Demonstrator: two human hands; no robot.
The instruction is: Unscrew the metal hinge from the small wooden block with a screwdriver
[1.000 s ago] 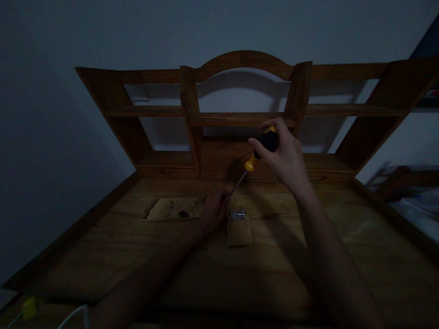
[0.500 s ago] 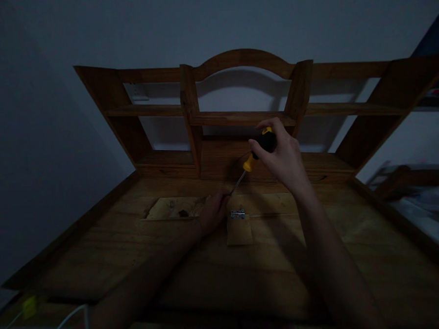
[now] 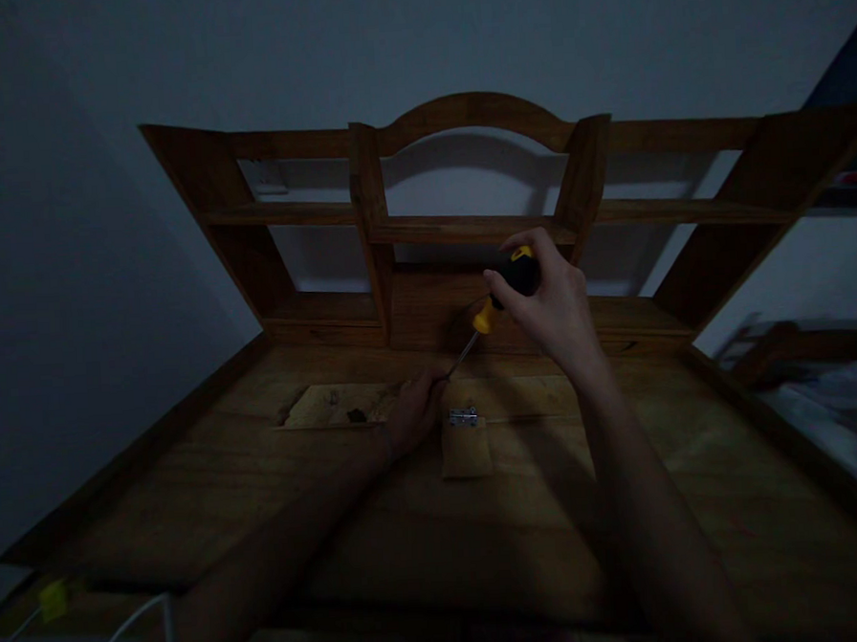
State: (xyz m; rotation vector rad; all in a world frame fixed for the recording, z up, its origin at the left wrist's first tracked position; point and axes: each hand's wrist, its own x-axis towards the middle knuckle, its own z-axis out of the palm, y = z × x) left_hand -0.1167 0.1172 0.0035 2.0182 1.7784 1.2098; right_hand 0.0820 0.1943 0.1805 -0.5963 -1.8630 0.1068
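Observation:
Wrapped round the black and yellow handle of a screwdriver (image 3: 483,316) is my right hand (image 3: 553,300); the shaft slants down to the left. Its tip ends at the fingers of my left hand (image 3: 417,410), which are closed near the desk surface. Whatever those fingers pinch is too small and dark to make out. Just right of the left hand sits a small metal hinge (image 3: 463,417), fixed at the top edge of a small wooden block (image 3: 466,451).
A wooden desktop (image 3: 666,462) spreads under both hands, with a shelf unit (image 3: 473,228) at its back. A pale recessed strip (image 3: 332,403) lies left of my left hand. A white cable (image 3: 132,619) and a yellow tag (image 3: 53,600) are at the lower left.
Almost nothing differs. Both hands and the screwdriver keep their places, and the view has shifted very slightly.

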